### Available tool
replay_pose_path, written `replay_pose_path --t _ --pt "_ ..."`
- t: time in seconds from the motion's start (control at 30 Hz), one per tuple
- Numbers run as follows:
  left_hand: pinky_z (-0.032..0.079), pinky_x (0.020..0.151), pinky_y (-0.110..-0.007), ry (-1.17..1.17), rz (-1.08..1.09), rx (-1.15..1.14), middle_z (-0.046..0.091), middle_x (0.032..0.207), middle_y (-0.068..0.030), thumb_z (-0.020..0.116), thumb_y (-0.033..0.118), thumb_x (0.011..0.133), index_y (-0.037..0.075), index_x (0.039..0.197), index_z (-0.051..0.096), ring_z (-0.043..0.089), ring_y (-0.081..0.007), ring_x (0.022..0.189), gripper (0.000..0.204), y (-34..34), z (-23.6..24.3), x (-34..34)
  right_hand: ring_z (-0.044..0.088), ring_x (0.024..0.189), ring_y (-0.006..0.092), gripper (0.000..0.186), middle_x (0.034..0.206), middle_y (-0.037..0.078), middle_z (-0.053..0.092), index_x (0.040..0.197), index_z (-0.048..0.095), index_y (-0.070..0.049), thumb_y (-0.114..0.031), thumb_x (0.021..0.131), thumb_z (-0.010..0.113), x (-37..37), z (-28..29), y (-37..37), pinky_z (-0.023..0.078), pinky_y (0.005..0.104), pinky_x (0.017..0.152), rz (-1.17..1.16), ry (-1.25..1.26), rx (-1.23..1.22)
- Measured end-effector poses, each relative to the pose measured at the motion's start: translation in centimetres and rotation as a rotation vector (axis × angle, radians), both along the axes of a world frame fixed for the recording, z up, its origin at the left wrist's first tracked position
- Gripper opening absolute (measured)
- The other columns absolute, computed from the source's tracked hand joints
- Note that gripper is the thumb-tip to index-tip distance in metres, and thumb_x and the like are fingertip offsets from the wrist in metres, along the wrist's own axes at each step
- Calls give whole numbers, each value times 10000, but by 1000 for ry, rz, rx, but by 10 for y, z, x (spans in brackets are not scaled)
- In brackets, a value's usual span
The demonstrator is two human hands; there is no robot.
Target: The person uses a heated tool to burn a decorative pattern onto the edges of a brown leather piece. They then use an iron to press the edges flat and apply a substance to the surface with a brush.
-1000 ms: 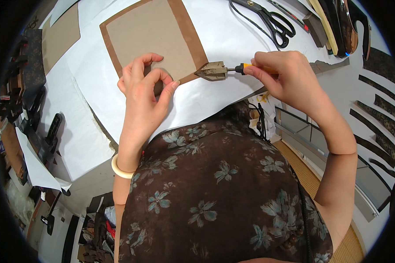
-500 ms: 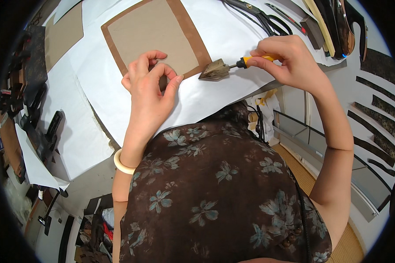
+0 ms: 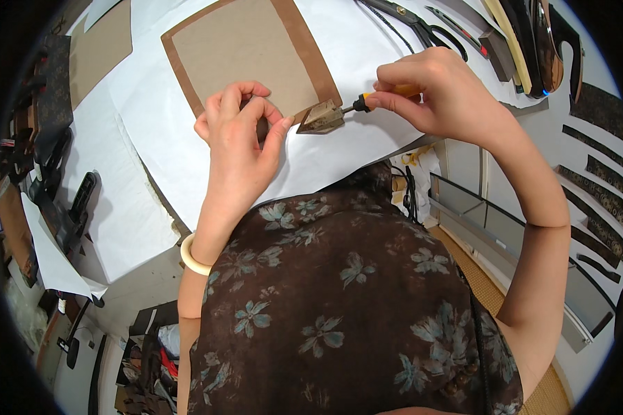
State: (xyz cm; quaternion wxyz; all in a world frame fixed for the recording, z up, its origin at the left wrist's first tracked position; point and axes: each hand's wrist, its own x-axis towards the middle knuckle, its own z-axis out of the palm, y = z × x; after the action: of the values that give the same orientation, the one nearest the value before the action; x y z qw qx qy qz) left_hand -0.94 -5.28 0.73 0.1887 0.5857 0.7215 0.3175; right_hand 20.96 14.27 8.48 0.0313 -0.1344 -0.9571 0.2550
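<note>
A beige panel [image 3: 246,52] with a brown border lies on white paper. My left hand [image 3: 239,124] rests over its near edge, thumb and forefinger closed in a pinch on the brown border; the panel's near left corner is hidden under the fingers. My right hand [image 3: 429,93] is closed round the yellow handle of a small tool with a wedge-shaped, pointed metal head [image 3: 323,117]. That head lies at the near right corner of the border, its tip close to my left thumb.
Black scissors [image 3: 412,21], a cutter knife [image 3: 457,29] and a dark block [image 3: 497,52] lie at the far right. Another beige piece [image 3: 102,48] is at the far left. Black tools [image 3: 83,200] stand along the left side. The table's near edge runs by my body.
My right hand has moved left with the tool, bringing its metal head from beside the panel's corner onto the near border. The left hand keeps its pinch, almost unmoved.
</note>
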Motion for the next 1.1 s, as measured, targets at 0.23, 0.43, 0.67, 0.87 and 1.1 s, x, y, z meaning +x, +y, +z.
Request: replay_pose_path --t 0.23,0.43,0.67,0.87,1.1 --pt "514 966 -402 -243 -89 -80 601 1328 -113 855 139 885 29 951 632 566 -314 1194 257 -16 24 -36 597 580 378 284 586 143 596 784 645 -49 -215 945 810 2 -3 -5 439 444 547 -31 9 -7" --pt "511 996 -407 -224 -183 -66 582 1347 -117 853 54 852 21 886 602 551 -312 1209 256 -23 13 -46 587 552 370 280 572 133 588 791 648 -48 -214 951 807 -7 1 -13 438 441 535 -54 -45 37" --pt "489 1018 -408 -281 -165 -28 581 1334 -121 801 47 888 11 861 589 537 -304 1197 216 -23 7 -47 568 515 318 287 584 128 585 811 653 -28 -210 984 792 -11 2 -21 420 387 514 -43 -2 36" --pt "489 978 -381 -342 -144 -48 585 1317 -119 775 38 901 4 857 592 531 -290 1164 191 -21 7 -47 508 529 203 257 645 88 586 894 665 -19 -218 1021 767 -8 7 -10 392 322 525 -74 -118 -66" --pt "494 958 -386 -340 -50 -31 590 1274 -127 760 26 910 -1 857 604 527 -298 1150 167 -7 7 -15 545 569 191 206 689 68 624 923 671 -14 -173 1011 769 14 14 3 403 301 544 -24 -74 -48"
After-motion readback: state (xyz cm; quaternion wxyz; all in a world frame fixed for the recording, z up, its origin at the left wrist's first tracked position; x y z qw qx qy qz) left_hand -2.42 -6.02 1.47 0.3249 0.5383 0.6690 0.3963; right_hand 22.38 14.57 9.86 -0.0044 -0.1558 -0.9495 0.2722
